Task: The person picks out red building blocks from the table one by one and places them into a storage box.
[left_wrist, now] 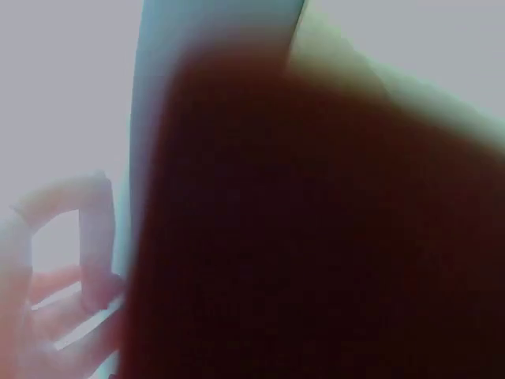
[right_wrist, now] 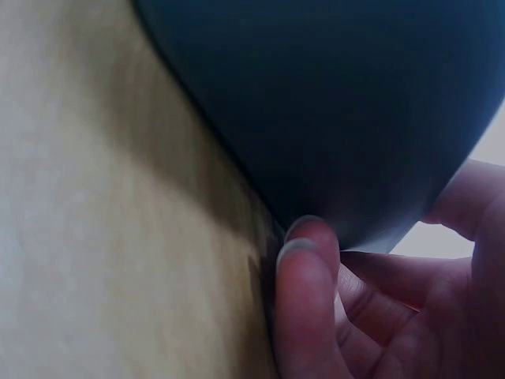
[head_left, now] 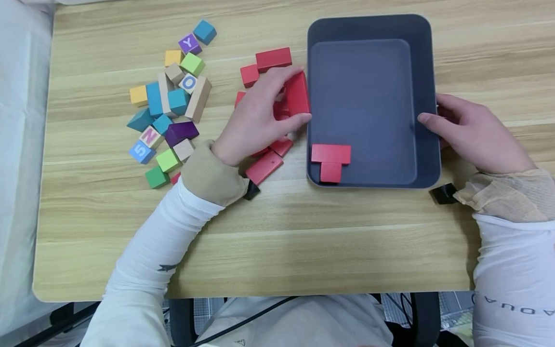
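Observation:
My left hand (head_left: 256, 113) pinches a red rectangular block (head_left: 297, 94) between thumb and fingertips, right at the left rim of a dark blue-grey tray (head_left: 425, 62). More red blocks lie under and around this hand, partly hidden by it. With the thumb over the rim and the fingers outside, my right hand (head_left: 477, 130) grips the tray's right side. The right wrist view shows those fingers (right_wrist: 304, 308) against the tray's outer wall (right_wrist: 339, 118). Inside the tray, a long red block (head_left: 331, 153) and a smaller red block (head_left: 331, 172) form a T at the lower left corner.
A pile of mixed blocks in blue, green, yellow, purple and plain wood, such as a purple letter block (head_left: 190, 44), lies on the wooden table (head_left: 329, 241) to the left. Another red block (head_left: 273, 60) lies beyond my left hand. A dark blurred shape fills most of the left wrist view.

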`<state>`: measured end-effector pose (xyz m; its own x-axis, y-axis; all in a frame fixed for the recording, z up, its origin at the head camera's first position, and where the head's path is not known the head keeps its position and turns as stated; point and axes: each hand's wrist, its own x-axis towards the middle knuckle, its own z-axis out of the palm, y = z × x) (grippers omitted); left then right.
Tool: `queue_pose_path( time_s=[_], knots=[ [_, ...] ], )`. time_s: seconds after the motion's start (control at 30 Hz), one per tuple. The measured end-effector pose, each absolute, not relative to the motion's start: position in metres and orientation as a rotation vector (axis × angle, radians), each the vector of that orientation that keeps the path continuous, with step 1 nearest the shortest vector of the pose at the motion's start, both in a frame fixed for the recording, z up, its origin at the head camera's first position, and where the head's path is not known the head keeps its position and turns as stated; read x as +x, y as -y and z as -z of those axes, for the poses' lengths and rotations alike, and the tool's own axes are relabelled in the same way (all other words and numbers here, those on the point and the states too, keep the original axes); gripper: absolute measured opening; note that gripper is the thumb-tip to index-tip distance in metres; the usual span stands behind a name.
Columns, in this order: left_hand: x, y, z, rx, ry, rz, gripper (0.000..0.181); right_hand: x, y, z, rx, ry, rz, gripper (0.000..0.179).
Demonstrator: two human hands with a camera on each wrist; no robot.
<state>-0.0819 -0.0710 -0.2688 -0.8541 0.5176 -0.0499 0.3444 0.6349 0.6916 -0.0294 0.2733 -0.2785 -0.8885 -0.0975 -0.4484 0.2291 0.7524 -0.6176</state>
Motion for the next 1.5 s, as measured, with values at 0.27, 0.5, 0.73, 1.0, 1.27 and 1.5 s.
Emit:
queue_pose_path(
  time_s=[0.27,0.5,0.73,1.0,1.27,1.5],
  knots=[
    [-0.0802,0.0662,0.271,0.902,-2.566,-1.033,0.061,-0.0296,-0.2733,0.2786,0.098,-2.493,0.959,0.044],
    [-0.0788,0.066,0.273,1.052,-2.572,-0.978,0.039,-0.0296,-0.2727,0.2785,0.1,-2.485,0.979,0.045],
    [-0.0779,0.0668,0.2752,1.108,-2.633,-0.875,0.039,-0.0295,-0.2726,0.2789,0.097,-2.491,0.982,0.044],
    [-0.0777,0.0663,0.276,1.276,-2.664,-0.711,0.042,-0.0295,-0.2725,0.2795,0.098,-2.489,0.99,0.043],
    [-0.0766,0.0657,0.2759,1.246,-2.583,-0.624,0.031,-0.0295,-0.2725,0.2785,0.106,-2.496,0.963,0.043],
    [-0.0768,0.0656,0.2766,1.257,-2.586,-0.632,0.029,-0.0293,-0.2723,0.2784,0.101,-2.497,0.962,0.042]
  ],
)
